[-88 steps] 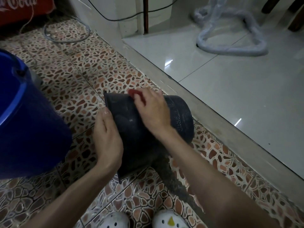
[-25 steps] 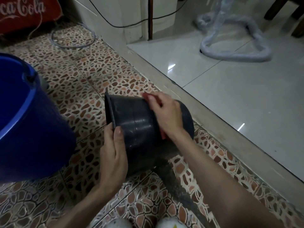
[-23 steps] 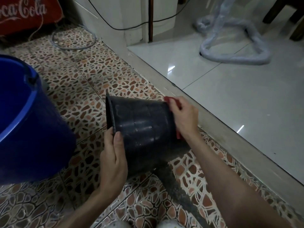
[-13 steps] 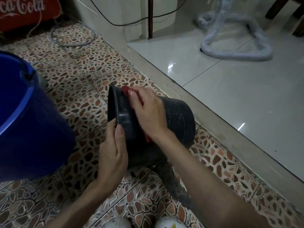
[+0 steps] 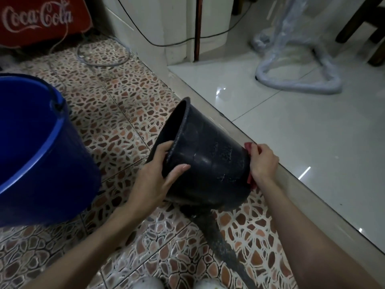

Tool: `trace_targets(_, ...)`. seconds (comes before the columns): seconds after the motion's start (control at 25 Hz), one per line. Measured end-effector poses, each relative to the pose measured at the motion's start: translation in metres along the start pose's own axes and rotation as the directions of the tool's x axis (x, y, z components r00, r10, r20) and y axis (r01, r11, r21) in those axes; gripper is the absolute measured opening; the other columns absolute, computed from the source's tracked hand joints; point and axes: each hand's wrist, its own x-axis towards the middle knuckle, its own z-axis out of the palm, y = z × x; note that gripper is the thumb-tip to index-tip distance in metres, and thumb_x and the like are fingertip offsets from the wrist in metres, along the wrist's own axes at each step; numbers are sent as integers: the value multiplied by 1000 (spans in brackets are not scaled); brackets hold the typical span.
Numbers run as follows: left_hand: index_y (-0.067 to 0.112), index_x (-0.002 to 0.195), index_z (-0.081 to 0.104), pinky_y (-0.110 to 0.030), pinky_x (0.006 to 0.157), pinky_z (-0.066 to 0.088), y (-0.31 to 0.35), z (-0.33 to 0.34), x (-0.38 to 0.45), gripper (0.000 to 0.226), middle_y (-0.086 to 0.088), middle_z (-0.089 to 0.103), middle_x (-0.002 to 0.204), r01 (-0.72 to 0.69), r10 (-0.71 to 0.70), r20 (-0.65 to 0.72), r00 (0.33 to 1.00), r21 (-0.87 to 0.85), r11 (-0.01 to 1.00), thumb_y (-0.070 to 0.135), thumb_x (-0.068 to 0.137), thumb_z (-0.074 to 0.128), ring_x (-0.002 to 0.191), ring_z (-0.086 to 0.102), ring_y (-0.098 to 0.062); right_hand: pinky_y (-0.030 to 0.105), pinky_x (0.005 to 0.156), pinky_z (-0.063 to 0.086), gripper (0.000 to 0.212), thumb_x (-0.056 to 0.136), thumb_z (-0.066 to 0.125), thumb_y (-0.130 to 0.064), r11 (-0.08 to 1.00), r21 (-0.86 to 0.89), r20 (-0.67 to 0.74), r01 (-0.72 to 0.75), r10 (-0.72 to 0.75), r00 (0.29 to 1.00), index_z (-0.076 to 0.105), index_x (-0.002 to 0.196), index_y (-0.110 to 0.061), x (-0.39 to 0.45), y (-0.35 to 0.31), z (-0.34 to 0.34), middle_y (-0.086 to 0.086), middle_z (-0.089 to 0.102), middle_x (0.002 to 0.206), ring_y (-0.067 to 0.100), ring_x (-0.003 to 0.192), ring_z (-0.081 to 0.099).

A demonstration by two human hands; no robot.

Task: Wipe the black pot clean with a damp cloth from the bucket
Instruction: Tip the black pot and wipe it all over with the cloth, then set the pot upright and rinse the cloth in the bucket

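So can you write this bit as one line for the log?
step: wiping | left hand: grips rim of tilted black plastic pot | right hand: presses red cloth on base

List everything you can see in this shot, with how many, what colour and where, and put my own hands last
black pot: 1, black, centre, tilted on its side over the patterned floor, mouth towards the bucket
cloth: 1, red, pressed against the pot's base
bucket: 1, blue, left, on the patterned floor
dark streak: 1, blackish, on the tiles below the pot
Coca-Cola box: 1, red with white lettering, top left
cable: 1, black, across the white wall at top
hose loop: 1, clear, on the patterned floor at top
wrapped stand: 1, pale plastic wrap, on the white tiled floor, top right
shoes: 2, white, bottom edge
left hand: 1, gripping the pot's rim
right hand: 1, holding the cloth at the pot's base
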Motion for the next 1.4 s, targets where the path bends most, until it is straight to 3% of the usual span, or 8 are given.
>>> trace_targets(0.12, 21, 116, 54, -22, 77, 56, 8, -15, 24, 29, 17, 68, 104, 31, -31, 17, 999, -41, 999, 28, 91, 68, 95, 66, 2, 29, 79, 39, 31, 103, 48, -30, 997, -8, 23, 74, -73, 997, 67, 111, -6, -11, -1, -12, 15, 70, 106, 29, 96, 61)
trace_targets(0.24, 19, 110, 59, -33, 84, 54, 23, -23, 39, 24, 9, 71, 103, 8, -6, 45, 999, -33, 999, 12, 90, 71, 96, 67, -5, 25, 75, 34, 28, 102, 49, -29, 985, 23, 66, 174, -175, 982, 70, 104, -11, -30, -6, -23, 7, 69, 95, 20, 85, 57)
trace_targets(0.44, 14, 107, 68, -48, 99, 43, 31, -22, 56, 27, 1, 74, 99, -116, 111, 33, 993, 263, 958, 9, 83, 77, 97, 67, -20, 17, 73, 37, 26, 102, 51, -28, 971, 153, -59, 182, -175, 983, 71, 111, -13, -59, -24, -43, -6, 63, 91, 7, 78, 53)
trace_targets(0.64, 8, 100, 75, -25, 119, 1, 7, -8, 42, 26, -3, 74, 99, -159, 140, 79, 987, 363, 918, -3, 77, 77, 105, 64, -21, -9, 64, 34, 25, 101, 52, -30, 931, 300, -212, 209, -148, 966, 70, 115, -18, -73, -37, -64, -16, 62, 90, -22, 74, 53)
trace_targets(0.84, 4, 94, 74, -28, 121, -8, -15, 5, 22, 27, -4, 77, 101, -160, 116, 151, 982, 324, 933, -16, 76, 70, 118, 61, -24, -5, 71, 41, 23, 101, 51, -35, 874, 349, -165, 338, -298, 940, 65, 120, -33, -89, -49, -58, -34, 60, 92, -23, 88, 56)
trace_targets(1.08, 4, 104, 71, -31, 117, -16, -17, -1, 15, 30, -8, 73, 117, -184, 93, 266, 959, 345, 920, -14, 80, 69, 135, 48, -31, 23, 78, 58, 28, 101, 53, -34, 859, 299, -91, 415, -408, 909, 67, 123, -26, -93, -51, -45, -7, 73, 104, 9, 89, 69)
trace_targets(1.24, 3, 136, 56, -48, 120, -5, -1, -20, 17, 55, -12, 50, 148, -215, 83, 417, 905, 281, 935, -2, 82, 62, 148, 24, -27, 27, 80, 59, 26, 99, 56, -35, 871, 332, -7, 362, -382, 924, 69, 120, -28, -100, -58, -46, -10, 72, 105, 6, 93, 67)
trace_targets(1.4, 11, 144, 50, -36, 122, 16, 39, -26, 14, 45, -1, 44, 153, 17, -45, 316, 948, 92, 996, 20, 100, 56, 146, 30, -13, 28, 81, 57, 15, 95, 63, -31, 856, 476, 159, 200, -308, 938, 74, 105, -30, -106, -88, -57, -13, 74, 94, 6, 91, 69)
